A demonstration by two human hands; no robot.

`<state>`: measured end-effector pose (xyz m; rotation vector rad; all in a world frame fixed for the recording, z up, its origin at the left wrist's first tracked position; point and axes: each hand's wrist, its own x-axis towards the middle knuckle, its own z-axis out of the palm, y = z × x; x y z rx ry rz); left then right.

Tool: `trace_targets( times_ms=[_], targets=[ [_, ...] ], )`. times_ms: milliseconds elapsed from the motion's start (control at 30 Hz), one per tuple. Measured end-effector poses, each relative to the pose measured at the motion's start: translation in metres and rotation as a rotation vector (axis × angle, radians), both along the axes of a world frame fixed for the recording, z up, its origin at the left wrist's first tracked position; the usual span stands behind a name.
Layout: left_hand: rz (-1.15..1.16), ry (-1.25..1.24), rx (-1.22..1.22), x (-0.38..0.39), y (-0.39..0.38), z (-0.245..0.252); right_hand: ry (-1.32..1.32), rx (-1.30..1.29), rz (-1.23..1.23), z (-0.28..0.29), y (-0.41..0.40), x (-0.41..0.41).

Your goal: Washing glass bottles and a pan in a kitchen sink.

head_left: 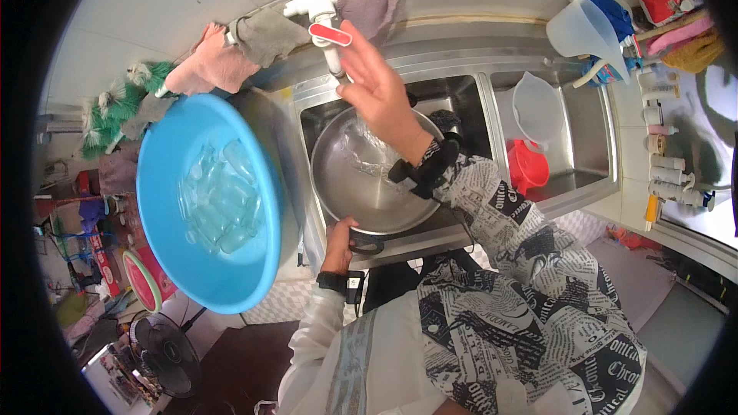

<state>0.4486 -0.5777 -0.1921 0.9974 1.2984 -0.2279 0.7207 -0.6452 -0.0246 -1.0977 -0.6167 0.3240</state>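
A wide stainless-steel pan [369, 184] sits over the left sink basin, under a white faucet with a red lever [330, 34]. Water runs from the spout into the pan. My right hand [375, 86] is raised beside the lever with its fingers spread, the fingertips close to the lever; whether they touch it I cannot tell. My left hand [340, 245] is at the near rim of the pan, by its black handle [366, 243], with the fingers curled there. To the left stands a large blue plastic basin [268, 230] with several clear glass vessels [222, 202] lying in it.
The right sink basin [588, 127] holds a translucent plastic scoop [536, 106] and a red plastic container [527, 167]. Cloths [219, 60] and green-and-white brushes [118, 101] hang along the wall. Bottles [669, 161] line the ledge at right. A black fan [167, 351] stands at lower left.
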Motion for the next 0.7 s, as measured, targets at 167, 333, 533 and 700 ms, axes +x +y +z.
trace_targets(
  times_ms=[167, 333, 533, 700],
  targets=[
    [-0.009, 0.021, 0.013, -0.009, 0.004, 0.006, -0.366, -0.282, -0.258, -0.006, 0.010, -0.027],
    [0.063, 0.020, 0.000, -0.003, 0.007, 0.024, -0.409, -0.349, -0.126, -0.007, -0.010, -0.016],
    [0.095, -0.015, -0.036, 0.006, 0.013, 0.034, -0.531, -0.660, -0.262, -0.052, -0.085, -0.027],
    [0.145, -0.050, -0.056, 0.016, 0.013, 0.040, -0.052, -1.052, -0.305, -0.141, -0.157, -0.042]
  ],
)
